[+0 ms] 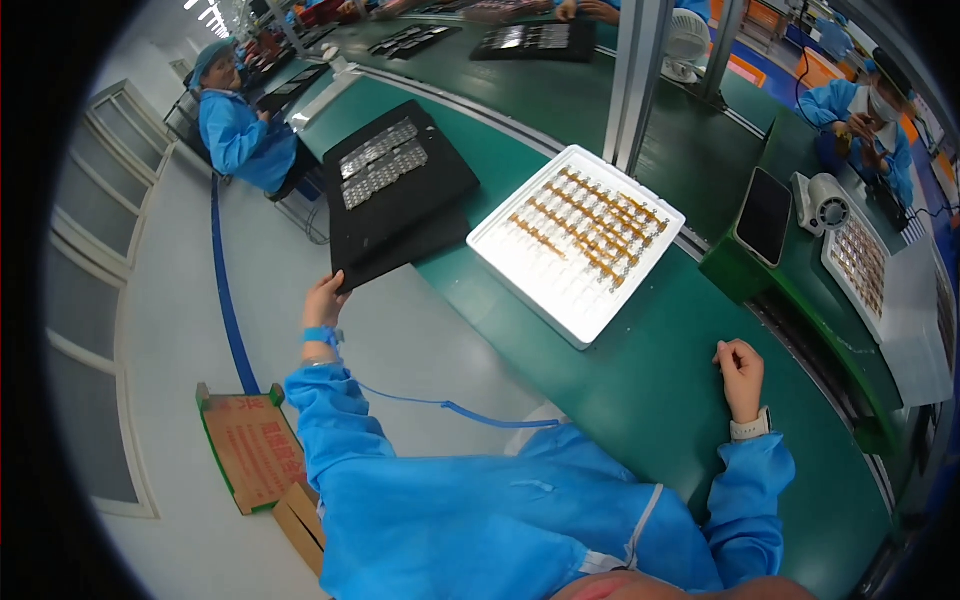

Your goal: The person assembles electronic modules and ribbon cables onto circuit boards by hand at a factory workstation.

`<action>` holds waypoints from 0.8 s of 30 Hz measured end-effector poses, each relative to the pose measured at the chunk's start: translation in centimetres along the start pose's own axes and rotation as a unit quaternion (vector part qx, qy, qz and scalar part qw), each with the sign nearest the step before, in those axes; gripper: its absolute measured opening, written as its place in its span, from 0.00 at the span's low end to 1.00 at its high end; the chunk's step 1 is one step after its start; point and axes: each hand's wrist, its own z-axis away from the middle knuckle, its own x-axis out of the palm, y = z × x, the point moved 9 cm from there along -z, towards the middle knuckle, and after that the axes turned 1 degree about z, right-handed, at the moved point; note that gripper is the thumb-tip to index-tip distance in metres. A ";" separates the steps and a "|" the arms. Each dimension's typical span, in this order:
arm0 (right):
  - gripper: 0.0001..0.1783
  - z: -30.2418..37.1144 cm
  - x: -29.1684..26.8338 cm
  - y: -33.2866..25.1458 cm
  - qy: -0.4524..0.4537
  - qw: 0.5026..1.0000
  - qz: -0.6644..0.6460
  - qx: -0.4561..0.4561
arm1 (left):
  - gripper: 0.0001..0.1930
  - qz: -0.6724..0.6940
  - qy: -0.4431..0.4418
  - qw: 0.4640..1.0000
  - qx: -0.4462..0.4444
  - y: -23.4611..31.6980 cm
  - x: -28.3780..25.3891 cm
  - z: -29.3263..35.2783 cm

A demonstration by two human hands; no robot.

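My left hand (325,300) grips the near corner of a black foam tray (440,165), thumb on top, fingers hidden beneath. On the tray lie two blocks of small silver parts (385,178) in rows. A second black sheet (435,240) shows under it at an angle, partly past the bench edge. To the right stands a white tray (520,285) holding rows of small parts with amber-brown strips (590,225). My right hand (738,378) is curled into a loose fist above the green bench, nearest the white tray, with nothing visible in it.
A blue wrist cord (450,405) runs from my left wrist. On the right, a green shelf (735,275) carries a phone (763,215), a small fan (826,205) and another filled tray (858,265). A metal post (628,90) rises behind the white tray. Co-workers sit at far left and right.
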 end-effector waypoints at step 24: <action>0.13 1.2 -0.9 -1.0 0.012 0.999 0.001 -0.040 | 0.41 0.152 -0.053 0.976 -0.149 -1.8 7.2 3.6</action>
